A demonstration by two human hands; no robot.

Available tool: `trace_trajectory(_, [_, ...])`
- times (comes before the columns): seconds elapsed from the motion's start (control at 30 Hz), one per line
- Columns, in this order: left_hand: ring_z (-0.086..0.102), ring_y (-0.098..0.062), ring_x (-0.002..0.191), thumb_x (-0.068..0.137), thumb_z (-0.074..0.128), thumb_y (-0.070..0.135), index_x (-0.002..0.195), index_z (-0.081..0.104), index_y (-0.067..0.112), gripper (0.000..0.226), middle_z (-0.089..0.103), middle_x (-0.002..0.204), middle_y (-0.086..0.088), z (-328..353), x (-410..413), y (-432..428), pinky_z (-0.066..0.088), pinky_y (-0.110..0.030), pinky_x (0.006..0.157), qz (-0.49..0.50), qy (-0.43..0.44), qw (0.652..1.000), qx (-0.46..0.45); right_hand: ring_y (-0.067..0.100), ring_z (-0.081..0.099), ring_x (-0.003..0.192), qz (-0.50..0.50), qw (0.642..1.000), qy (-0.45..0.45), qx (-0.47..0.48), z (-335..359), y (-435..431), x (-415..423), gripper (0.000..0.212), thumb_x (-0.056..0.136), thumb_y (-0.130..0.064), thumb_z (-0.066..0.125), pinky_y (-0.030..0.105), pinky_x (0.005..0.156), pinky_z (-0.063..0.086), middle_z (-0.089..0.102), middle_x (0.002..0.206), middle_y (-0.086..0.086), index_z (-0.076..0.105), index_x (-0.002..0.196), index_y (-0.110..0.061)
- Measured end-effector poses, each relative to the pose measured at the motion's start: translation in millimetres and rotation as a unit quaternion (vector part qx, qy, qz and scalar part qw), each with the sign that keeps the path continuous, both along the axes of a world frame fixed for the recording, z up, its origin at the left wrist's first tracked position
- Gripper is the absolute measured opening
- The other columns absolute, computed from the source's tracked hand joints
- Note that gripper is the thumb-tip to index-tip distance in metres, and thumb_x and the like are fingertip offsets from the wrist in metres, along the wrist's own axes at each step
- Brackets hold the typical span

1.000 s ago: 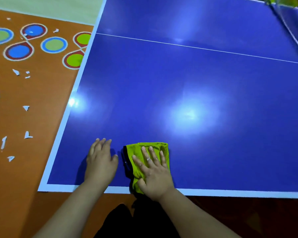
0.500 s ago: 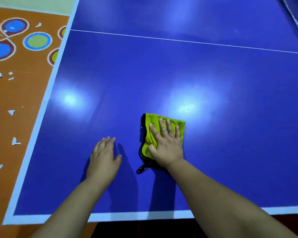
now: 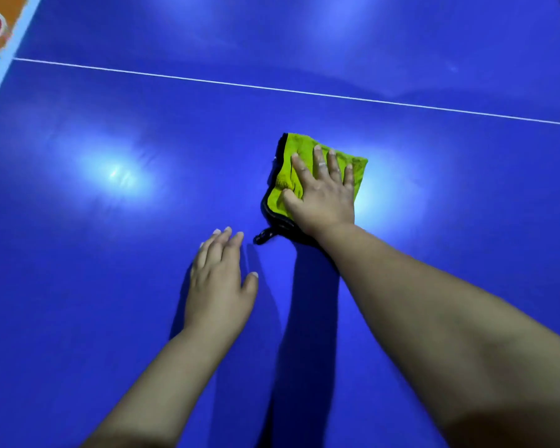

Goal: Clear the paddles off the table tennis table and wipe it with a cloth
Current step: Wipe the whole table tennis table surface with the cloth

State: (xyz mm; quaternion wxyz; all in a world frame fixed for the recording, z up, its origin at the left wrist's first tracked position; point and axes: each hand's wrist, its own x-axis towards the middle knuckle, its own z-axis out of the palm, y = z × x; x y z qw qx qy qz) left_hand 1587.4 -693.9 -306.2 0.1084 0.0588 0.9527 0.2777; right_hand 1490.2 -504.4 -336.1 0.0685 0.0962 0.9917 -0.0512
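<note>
Wiping step, no paddles in view: right hand (image 3: 320, 192) presses flat, fingers spread, on green cloth (image 3: 286, 176) mid-table (image 3: 110, 286), left hand (image 3: 219, 286) braces open-palmed at its 7 o'clock; next likely a push toward 12 o'clock.

Games room: blue table tennis table (image 3: 110, 286), painted orange floor (image 3: 0, 14).

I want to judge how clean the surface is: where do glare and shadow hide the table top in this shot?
Head view: two bright reflections on the blue table, one at centre left, one beside the green cloth under the right hand; dark arm shadows fall between the forearms, by the left hand; edges look softly blurred.
</note>
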Motion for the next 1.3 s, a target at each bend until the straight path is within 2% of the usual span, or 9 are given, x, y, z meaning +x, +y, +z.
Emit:
trace_trajectory(0.27, [0.014,-0.018,0.143,0.087,0.059,0.02,0.143,0.035,0.012,0.061,0.028,0.152,-0.005,-9.0,-65.0,86.4,0.008,-0.033,0.116,0.001,0.036,0.999,-0.026,0.022,-0.002,0.149,0.007,1.0,0.012,-0.001,-4.2,98.7,-89.8,0.065,0.089,-0.05,0.034,0.049,0.118,-0.006,0.003,0.163,0.0,0.018,0.151,-0.042])
trace_trajectory(0.5, [0.014,-0.016,0.142,0.087,0.059,0.023,0.143,0.036,0.014,0.061,0.028,0.152,-0.003,-5.8,-58.3,94.2,0.007,-0.031,0.115,-0.014,0.041,0.997,-0.068,0.024,-0.004,0.149,0.037,0.999,0.009,0.019,-2.0,134.3,-83.2,0.063,0.091,-0.042,0.034,0.048,0.119,-0.007,0.002,0.163,0.001,0.016,0.152,-0.04])
trace_trajectory(0.73, [0.013,-0.016,0.142,0.088,0.059,0.025,0.143,0.036,0.016,0.06,0.026,0.153,-0.002,3.3,-15.7,73.7,0.006,-0.03,0.115,-0.021,0.007,0.998,-0.055,0.028,-0.008,0.148,0.031,0.999,-0.007,0.036,2.8,107.1,1.0,0.066,0.09,-0.045,0.035,0.051,0.118,-0.008,-0.001,0.162,0.004,0.012,0.152,-0.039])
trace_trajectory(0.9, [0.012,-0.017,0.143,0.089,0.057,0.024,0.143,0.034,0.015,0.059,0.025,0.153,-0.003,8.5,23.3,41.1,0.006,-0.032,0.115,-0.012,-0.006,0.999,-0.044,0.029,-0.007,0.148,0.05,0.998,-0.018,0.038,4.7,59.5,81.1,0.074,0.079,-0.047,0.023,0.051,0.117,-0.009,0.0,0.162,0.005,0.012,0.152,-0.039])
trace_trajectory(1.07, [0.013,-0.018,0.143,0.09,0.056,0.021,0.143,0.035,0.014,0.058,0.026,0.153,-0.003,19.5,74.1,-7.4,0.007,-0.033,0.116,-0.003,-0.011,0.999,-0.038,0.028,-0.011,0.148,0.067,0.996,-0.035,0.039,8.4,4.2,159.9,0.078,0.074,-0.049,0.011,0.051,0.116,-0.014,-0.005,0.162,0.005,0.008,0.152,-0.04])
trace_trajectory(1.3, [0.013,-0.02,0.143,0.09,0.056,0.02,0.143,0.034,0.013,0.058,0.025,0.153,-0.005,31.3,156.5,-96.9,0.008,-0.034,0.116,0.025,-0.03,0.998,-0.052,0.03,-0.014,0.147,0.096,0.994,-0.049,0.01,12.1,-86.6,258.6,0.08,0.074,-0.049,0.013,0.051,0.115,-0.012,-0.007,0.161,0.007,0.009,0.153,-0.038])
